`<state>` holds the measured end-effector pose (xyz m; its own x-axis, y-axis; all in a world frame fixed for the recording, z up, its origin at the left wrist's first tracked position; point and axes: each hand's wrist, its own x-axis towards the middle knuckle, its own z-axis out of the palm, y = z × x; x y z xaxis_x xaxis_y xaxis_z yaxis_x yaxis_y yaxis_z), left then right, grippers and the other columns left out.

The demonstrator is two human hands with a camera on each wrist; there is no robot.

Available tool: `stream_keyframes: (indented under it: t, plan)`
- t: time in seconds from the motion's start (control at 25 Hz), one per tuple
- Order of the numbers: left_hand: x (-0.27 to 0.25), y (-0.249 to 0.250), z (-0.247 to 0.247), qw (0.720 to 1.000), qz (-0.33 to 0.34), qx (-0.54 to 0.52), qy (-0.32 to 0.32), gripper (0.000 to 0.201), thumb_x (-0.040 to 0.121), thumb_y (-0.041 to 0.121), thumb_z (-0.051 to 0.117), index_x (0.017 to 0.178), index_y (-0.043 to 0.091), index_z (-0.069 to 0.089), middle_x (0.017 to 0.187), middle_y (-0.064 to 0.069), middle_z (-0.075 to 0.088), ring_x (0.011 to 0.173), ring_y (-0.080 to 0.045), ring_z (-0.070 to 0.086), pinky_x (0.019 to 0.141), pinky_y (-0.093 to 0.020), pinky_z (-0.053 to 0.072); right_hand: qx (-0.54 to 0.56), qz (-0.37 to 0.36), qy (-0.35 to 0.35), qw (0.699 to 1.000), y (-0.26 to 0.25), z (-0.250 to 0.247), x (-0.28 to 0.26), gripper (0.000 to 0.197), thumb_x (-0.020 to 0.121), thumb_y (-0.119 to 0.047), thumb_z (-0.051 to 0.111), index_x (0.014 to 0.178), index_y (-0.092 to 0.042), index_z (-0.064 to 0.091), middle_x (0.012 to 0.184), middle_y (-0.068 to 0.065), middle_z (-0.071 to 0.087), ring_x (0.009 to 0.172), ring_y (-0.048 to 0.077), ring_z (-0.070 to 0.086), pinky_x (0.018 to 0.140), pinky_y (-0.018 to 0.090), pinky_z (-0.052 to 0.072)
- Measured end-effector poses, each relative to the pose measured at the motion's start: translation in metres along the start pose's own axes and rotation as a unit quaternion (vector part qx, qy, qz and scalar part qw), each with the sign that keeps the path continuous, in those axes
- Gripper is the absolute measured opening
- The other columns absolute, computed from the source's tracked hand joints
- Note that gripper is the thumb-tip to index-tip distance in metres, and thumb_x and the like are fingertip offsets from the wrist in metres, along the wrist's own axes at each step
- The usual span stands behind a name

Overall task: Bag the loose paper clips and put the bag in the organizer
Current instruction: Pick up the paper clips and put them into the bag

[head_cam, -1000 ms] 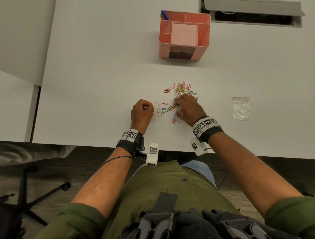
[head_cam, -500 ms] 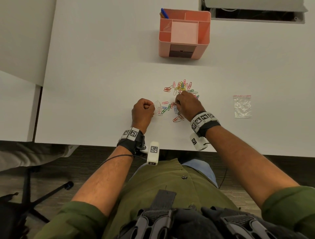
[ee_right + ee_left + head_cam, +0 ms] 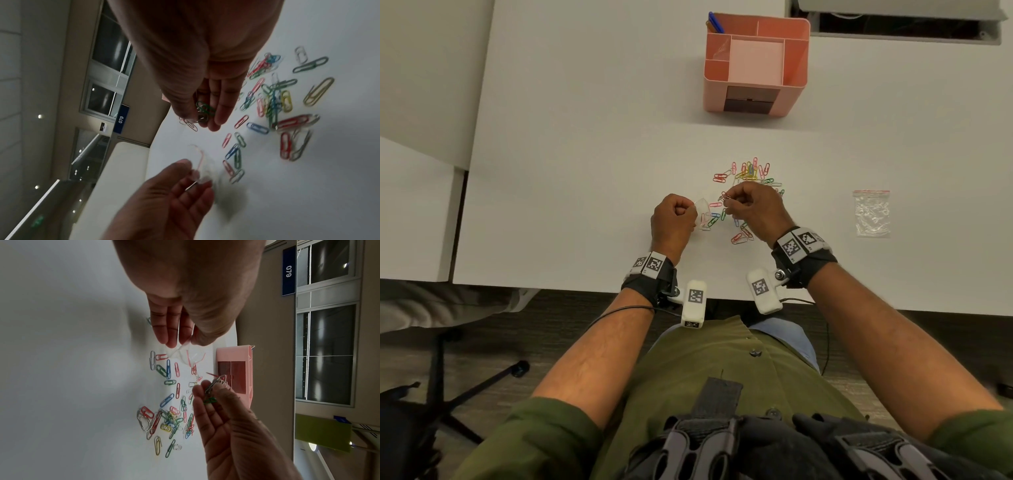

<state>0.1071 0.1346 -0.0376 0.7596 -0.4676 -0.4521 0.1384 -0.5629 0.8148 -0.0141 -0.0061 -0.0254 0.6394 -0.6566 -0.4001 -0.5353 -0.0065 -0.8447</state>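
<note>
Coloured paper clips [image 3: 749, 174] [image 3: 168, 418] [image 3: 273, 100] lie scattered on the white table [image 3: 585, 171]. My left hand [image 3: 675, 219] pinches a small clear zip bag [image 3: 702, 209] [image 3: 190, 356] [image 3: 202, 164] with a red strip, its mouth toward the right hand. My right hand [image 3: 751, 209] is lifted just off the table and pinches a small bunch of clips [image 3: 724, 197] [image 3: 216, 386] [image 3: 202, 112] a little to the right of the bag's mouth. The pink organizer [image 3: 756, 65] [image 3: 236, 369] stands at the back of the table.
A second clear zip bag [image 3: 872, 213] lies flat on the table to the right. Pens [image 3: 714, 22] stand in the organizer's back left compartment. The table's front edge runs just behind my wrists. An office chair base [image 3: 448, 394] is on the floor at left.
My right hand has risen from the pile with several clips pinched in it and moved left toward the bag. The left hand has stayed in place holding the bag.
</note>
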Motion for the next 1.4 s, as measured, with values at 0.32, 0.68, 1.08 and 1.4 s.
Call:
stream_keyframes:
  t: [0.32, 0.68, 1.08, 1.4]
  plan:
    - [0.000, 0.000, 0.000, 1.000, 0.002, -0.005, 0.002, 0.016, 0.091, 0.012, 0.065, 0.084, 0.027, 0.065, 0.083, -0.007, 0.074, 0.078, -0.029, 0.074, 0.077, -0.050, 0.064, -0.018, 0.004, -0.042, 0.999, -0.016, 0.025, -0.007, 0.009, 0.089, -0.012, 0.069, 0.096, -0.012, 0.074, 0.084, 0.005, 0.074, 0.082, 0.023, 0.074, 0.080, 0.037, 0.062]
    - [-0.003, 0.001, 0.004, 1.000, 0.026, 0.014, -0.007, 0.016, 0.091, 0.013, 0.066, 0.085, 0.028, 0.065, 0.081, -0.003, 0.073, 0.078, -0.026, 0.072, 0.079, -0.049, 0.063, -0.270, -0.080, -0.018, 0.959, -0.030, 0.038, -0.002, 0.023, 0.091, -0.016, 0.066, 0.110, -0.010, 0.075, 0.108, 0.007, 0.075, 0.100, 0.021, 0.068, 0.091, 0.038, 0.055]
    - [-0.003, -0.001, 0.002, 0.999, 0.032, 0.010, -0.005, 0.009, 0.091, 0.012, 0.067, 0.090, 0.021, 0.066, 0.079, -0.003, 0.071, 0.074, -0.024, 0.071, 0.079, -0.049, 0.063, -0.181, -0.016, -0.037, 0.983, -0.038, 0.036, -0.003, 0.034, 0.087, -0.010, 0.066, 0.121, -0.009, 0.069, 0.109, 0.006, 0.073, 0.102, 0.018, 0.068, 0.093, 0.032, 0.055]
    - [-0.003, 0.000, 0.002, 1.000, 0.020, 0.002, 0.005, 0.007, 0.093, 0.011, 0.066, 0.092, 0.018, 0.067, 0.080, -0.001, 0.072, 0.074, -0.019, 0.072, 0.077, -0.046, 0.064, -0.184, -0.066, 0.001, 0.981, -0.031, 0.029, -0.004, 0.026, 0.089, -0.006, 0.060, 0.111, -0.015, 0.071, 0.107, 0.000, 0.073, 0.097, 0.014, 0.066, 0.087, 0.028, 0.054]
